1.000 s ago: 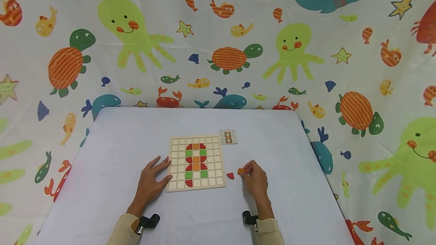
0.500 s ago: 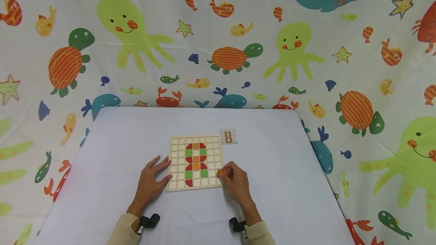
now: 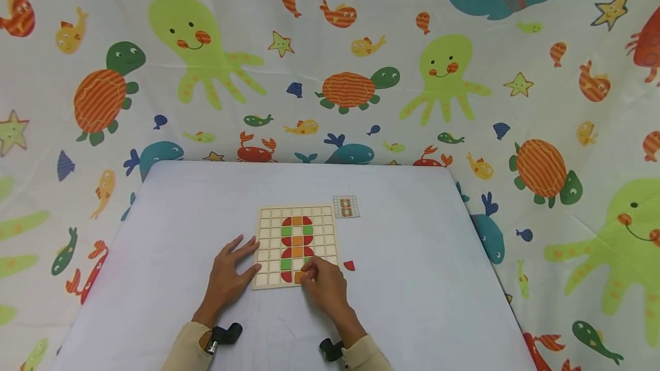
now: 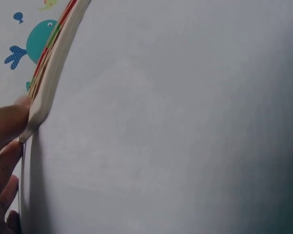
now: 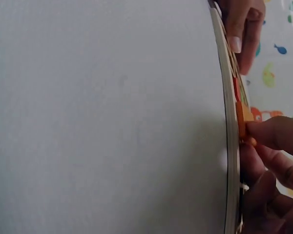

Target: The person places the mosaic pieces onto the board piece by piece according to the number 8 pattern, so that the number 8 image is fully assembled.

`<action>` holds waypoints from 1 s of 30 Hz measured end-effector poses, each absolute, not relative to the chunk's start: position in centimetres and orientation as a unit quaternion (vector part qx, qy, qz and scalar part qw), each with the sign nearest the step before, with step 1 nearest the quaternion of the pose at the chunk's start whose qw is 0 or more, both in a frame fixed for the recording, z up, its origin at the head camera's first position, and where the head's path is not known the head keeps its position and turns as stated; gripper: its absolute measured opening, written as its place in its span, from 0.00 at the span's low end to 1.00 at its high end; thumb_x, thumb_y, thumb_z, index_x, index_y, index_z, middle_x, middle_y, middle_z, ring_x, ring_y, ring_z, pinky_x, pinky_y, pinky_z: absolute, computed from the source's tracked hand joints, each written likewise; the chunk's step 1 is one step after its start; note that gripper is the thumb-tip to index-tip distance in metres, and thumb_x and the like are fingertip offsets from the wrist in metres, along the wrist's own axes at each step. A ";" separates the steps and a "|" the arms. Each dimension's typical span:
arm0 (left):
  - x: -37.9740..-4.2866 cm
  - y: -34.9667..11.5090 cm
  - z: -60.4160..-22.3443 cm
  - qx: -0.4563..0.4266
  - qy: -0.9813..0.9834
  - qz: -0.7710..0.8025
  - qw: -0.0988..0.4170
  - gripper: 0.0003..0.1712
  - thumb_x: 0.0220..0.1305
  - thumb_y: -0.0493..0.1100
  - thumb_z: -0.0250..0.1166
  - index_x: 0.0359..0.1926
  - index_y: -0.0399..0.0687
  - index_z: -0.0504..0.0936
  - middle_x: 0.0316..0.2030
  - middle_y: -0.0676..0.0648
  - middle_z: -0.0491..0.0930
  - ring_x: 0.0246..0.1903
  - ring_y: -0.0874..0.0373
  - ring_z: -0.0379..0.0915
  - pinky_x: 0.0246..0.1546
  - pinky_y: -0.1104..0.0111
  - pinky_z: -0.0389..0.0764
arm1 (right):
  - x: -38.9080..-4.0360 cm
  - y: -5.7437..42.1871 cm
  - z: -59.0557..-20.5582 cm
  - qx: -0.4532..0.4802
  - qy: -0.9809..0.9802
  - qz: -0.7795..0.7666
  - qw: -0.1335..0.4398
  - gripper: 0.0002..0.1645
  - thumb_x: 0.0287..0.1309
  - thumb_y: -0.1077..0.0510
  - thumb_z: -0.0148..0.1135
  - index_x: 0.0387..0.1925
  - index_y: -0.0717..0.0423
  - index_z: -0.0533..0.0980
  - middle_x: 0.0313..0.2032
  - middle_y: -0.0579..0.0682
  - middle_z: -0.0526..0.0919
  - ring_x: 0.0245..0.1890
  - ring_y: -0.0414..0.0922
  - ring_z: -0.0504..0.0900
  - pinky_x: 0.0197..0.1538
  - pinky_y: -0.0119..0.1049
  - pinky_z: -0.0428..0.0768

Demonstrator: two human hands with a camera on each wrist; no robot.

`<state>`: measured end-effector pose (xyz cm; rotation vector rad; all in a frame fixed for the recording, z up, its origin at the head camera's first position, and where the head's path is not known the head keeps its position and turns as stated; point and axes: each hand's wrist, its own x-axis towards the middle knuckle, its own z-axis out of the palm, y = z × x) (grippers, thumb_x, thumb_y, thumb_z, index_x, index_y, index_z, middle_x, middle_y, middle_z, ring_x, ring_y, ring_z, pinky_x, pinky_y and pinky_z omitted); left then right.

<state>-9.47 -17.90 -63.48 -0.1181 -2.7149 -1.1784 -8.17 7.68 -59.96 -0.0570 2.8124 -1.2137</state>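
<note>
A wooden grid board (image 3: pixel 265 239) lies on the white-covered table, holding a column pattern of red rounded tiles, green squares and orange squares. Along its left edge rests my left hand (image 3: pixel 229 272), fingers spread; the left wrist view shows the thumb on the rim near a corner. My right hand (image 3: pixel 326 286) pinches an orange square tile (image 3: pixel 298 277) at the bottom row, right beside a red quarter-round tile (image 3: pixel 286 276). In the right wrist view the orange tile (image 5: pixel 240 119) is tilted against the board, thumb and finger on it.
A loose red quarter-round tile (image 3: pixel 349 265) lies on the table right of the board. A small pattern card (image 3: pixel 346 206) lies by the board's upper right corner. Behind the table hangs a sea-animal print cloth (image 3: pixel 289 79).
My right hand has carried the orange tile leftward from beside the loose red tile to the board's bottom row. The left hand has stayed at the board's edge.
</note>
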 end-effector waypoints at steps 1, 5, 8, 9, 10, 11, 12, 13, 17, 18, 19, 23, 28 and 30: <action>-9.5 -17.9 -63.5 -0.040 -0.913 -0.397 0.090 0.33 0.59 0.39 0.78 0.67 0.44 0.83 0.70 0.43 0.80 0.77 0.33 0.63 0.73 0.30 0.62 | -8.1 7.5 -59.9 -0.015 0.920 -0.390 0.035 0.08 0.60 0.56 0.78 0.35 0.43 0.83 0.23 0.34 0.77 0.23 0.32 0.69 0.26 0.28 0.66; -9.5 -17.9 -63.6 -0.043 -0.913 -0.396 0.092 0.33 0.59 0.39 0.78 0.66 0.45 0.84 0.70 0.43 0.80 0.77 0.34 0.63 0.73 0.30 0.62 | -8.2 7.0 -59.9 -0.004 0.927 -0.374 0.023 0.08 0.59 0.55 0.78 0.34 0.43 0.84 0.23 0.34 0.77 0.24 0.32 0.70 0.27 0.28 0.67; -9.6 -17.9 -63.7 -0.044 -0.913 -0.395 0.094 0.33 0.59 0.39 0.78 0.66 0.45 0.84 0.70 0.44 0.80 0.77 0.34 0.63 0.73 0.31 0.62 | -8.2 6.7 -60.1 0.001 0.931 -0.365 0.014 0.08 0.59 0.55 0.79 0.34 0.42 0.83 0.23 0.34 0.76 0.24 0.32 0.70 0.27 0.29 0.67; -9.6 -18.0 -63.7 -0.044 -0.913 -0.395 0.094 0.33 0.59 0.39 0.78 0.66 0.45 0.84 0.70 0.44 0.80 0.77 0.34 0.63 0.73 0.31 0.62 | -8.2 6.7 -60.2 0.001 0.931 -0.364 0.010 0.09 0.58 0.55 0.79 0.34 0.42 0.83 0.23 0.34 0.76 0.24 0.32 0.70 0.27 0.29 0.66; -9.6 -18.0 -63.7 -0.043 -0.913 -0.395 0.093 0.33 0.59 0.39 0.78 0.66 0.45 0.84 0.70 0.44 0.80 0.77 0.34 0.63 0.73 0.31 0.62 | -8.2 6.6 -60.3 0.000 0.932 -0.362 0.006 0.09 0.58 0.55 0.79 0.34 0.42 0.83 0.23 0.34 0.76 0.24 0.32 0.70 0.26 0.29 0.67; -9.7 -17.9 -63.7 -0.042 -0.913 -0.395 0.093 0.33 0.59 0.39 0.78 0.67 0.45 0.84 0.70 0.44 0.80 0.77 0.34 0.63 0.73 0.31 0.62 | -8.2 6.5 -60.3 -0.001 0.933 -0.360 0.003 0.09 0.59 0.55 0.79 0.34 0.42 0.83 0.23 0.34 0.75 0.24 0.32 0.70 0.27 0.29 0.67; -9.7 -17.9 -63.7 -0.042 -0.914 -0.394 0.092 0.33 0.59 0.40 0.78 0.67 0.45 0.83 0.70 0.44 0.80 0.77 0.34 0.63 0.73 0.30 0.62 | -8.2 6.5 -60.3 -0.003 0.934 -0.358 0.001 0.09 0.59 0.54 0.79 0.35 0.42 0.83 0.23 0.34 0.75 0.24 0.32 0.70 0.27 0.29 0.67; -9.7 -17.9 -63.7 -0.041 -0.914 -0.394 0.090 0.33 0.60 0.40 0.78 0.67 0.45 0.83 0.70 0.44 0.79 0.77 0.34 0.62 0.73 0.30 0.62 | -8.2 6.5 -60.3 -0.005 0.934 -0.357 -0.001 0.09 0.59 0.54 0.79 0.35 0.42 0.83 0.23 0.34 0.75 0.25 0.32 0.70 0.27 0.28 0.66; -9.6 -17.9 -63.6 -0.036 -0.915 -0.393 0.084 0.33 0.60 0.40 0.78 0.67 0.46 0.83 0.70 0.44 0.79 0.77 0.34 0.62 0.73 0.30 0.62 | -8.1 6.8 -60.3 -0.017 0.932 -0.362 0.003 0.08 0.60 0.53 0.79 0.35 0.42 0.84 0.24 0.34 0.75 0.25 0.31 0.70 0.27 0.28 0.67; -9.6 -17.8 -63.6 -0.035 -0.916 -0.392 0.082 0.33 0.60 0.40 0.78 0.67 0.46 0.83 0.70 0.44 0.79 0.77 0.34 0.62 0.73 0.30 0.62 | -8.1 6.9 -60.2 -0.018 0.928 -0.371 0.007 0.08 0.59 0.54 0.79 0.36 0.43 0.84 0.24 0.35 0.77 0.25 0.32 0.70 0.27 0.28 0.67; -9.6 -17.8 -63.7 -0.034 -0.916 -0.392 0.080 0.33 0.60 0.41 0.78 0.67 0.46 0.83 0.70 0.44 0.79 0.77 0.34 0.62 0.73 0.30 0.62 | -8.1 7.1 -60.2 -0.016 0.924 -0.381 0.011 0.08 0.59 0.55 0.79 0.37 0.43 0.84 0.24 0.35 0.78 0.25 0.32 0.70 0.27 0.29 0.67; -9.5 -17.7 -63.6 -0.034 -0.917 -0.391 0.076 0.33 0.61 0.41 0.77 0.67 0.46 0.83 0.71 0.44 0.79 0.77 0.34 0.61 0.73 0.29 0.61 | -8.4 8.4 -59.8 0.011 0.910 -0.414 0.016 0.10 0.58 0.57 0.79 0.39 0.43 0.86 0.27 0.36 0.82 0.25 0.33 0.71 0.28 0.30 0.68; -9.6 -17.9 -63.6 -0.036 -0.915 -0.393 0.080 0.33 0.61 0.41 0.77 0.68 0.46 0.83 0.71 0.44 0.79 0.78 0.34 0.61 0.72 0.29 0.61 | -8.9 11.0 -59.7 0.074 0.910 -0.407 -0.018 0.13 0.56 0.58 0.80 0.41 0.42 0.85 0.27 0.38 0.81 0.26 0.36 0.73 0.28 0.33 0.69; -9.6 -17.9 -63.6 -0.036 -0.915 -0.392 0.082 0.33 0.60 0.41 0.78 0.68 0.46 0.83 0.71 0.45 0.79 0.78 0.34 0.61 0.72 0.29 0.61 | -9.1 12.1 -59.8 0.105 0.913 -0.393 -0.038 0.16 0.54 0.58 0.81 0.44 0.44 0.85 0.28 0.40 0.80 0.28 0.38 0.75 0.29 0.34 0.69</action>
